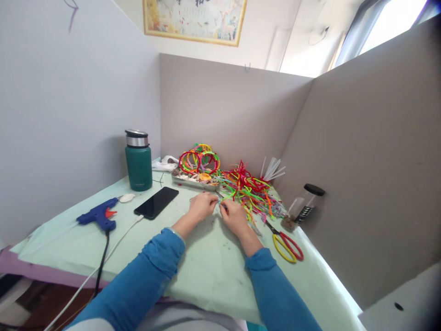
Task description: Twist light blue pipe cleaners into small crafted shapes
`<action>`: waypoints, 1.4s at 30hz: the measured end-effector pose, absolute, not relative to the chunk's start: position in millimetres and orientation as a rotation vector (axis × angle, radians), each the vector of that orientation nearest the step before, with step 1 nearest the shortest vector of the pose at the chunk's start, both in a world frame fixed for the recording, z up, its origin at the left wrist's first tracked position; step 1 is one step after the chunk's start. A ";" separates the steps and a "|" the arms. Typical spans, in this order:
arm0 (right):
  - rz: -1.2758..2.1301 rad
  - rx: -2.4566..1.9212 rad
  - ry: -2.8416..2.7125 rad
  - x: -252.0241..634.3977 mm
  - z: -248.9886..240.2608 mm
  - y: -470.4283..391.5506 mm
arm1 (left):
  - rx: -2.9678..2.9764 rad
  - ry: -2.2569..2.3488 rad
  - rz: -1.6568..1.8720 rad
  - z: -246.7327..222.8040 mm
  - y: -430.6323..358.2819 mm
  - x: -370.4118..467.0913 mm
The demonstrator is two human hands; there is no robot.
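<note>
While working right of the glue gun (99,214) and phone (157,202), used left hand (203,206) fingertips to pinch a tiny bluish bit (219,201) (mostly hidden tbh), pinched it with right hand (235,216) too, near the pipe cleaners (243,184), left of the scissors (289,246).

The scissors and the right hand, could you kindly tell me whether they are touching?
Apart: the head view shows a strip of tablecloth between the right hand and the scissors, which lie to its right.

fuzzy pipe cleaners (245,183), glossy phone (157,202)
</note>
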State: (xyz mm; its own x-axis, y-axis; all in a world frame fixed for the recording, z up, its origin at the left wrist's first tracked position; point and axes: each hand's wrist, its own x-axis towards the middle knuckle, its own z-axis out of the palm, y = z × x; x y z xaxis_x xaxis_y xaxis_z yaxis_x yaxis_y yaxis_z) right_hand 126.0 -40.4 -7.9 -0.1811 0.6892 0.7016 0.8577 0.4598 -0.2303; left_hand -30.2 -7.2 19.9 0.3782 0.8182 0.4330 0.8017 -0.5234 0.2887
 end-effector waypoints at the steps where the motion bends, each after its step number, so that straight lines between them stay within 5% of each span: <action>1: -0.284 -1.291 -1.933 126.1 -7.5 -40.7 | 2.597 1.512 0.829 20.0 -7.5 -30.2; 42: -0.088 -1.339 -1.674 133.7 -10.2 -33.1 | 2.510 1.442 0.777 24.5 -11.4 -29.7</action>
